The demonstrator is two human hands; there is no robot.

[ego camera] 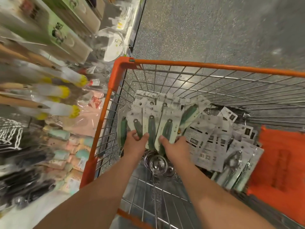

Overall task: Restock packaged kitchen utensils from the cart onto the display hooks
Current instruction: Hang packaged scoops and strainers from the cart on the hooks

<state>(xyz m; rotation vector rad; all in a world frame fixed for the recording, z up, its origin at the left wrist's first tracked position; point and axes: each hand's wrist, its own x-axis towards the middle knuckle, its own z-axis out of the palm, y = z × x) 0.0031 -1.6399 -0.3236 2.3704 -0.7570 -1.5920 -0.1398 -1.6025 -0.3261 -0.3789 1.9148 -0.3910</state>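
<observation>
both hands on green-handled utensils

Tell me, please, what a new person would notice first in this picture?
First, the orange-rimmed wire cart filling the middle. Inside it, the left hand and right hand grip a fan of green-handled utensil packs. More packs lie heaped to their right, and blurred hanging goods line the left.

Both arms reach forward and down, left hand and right hand curled in grip.
</observation>
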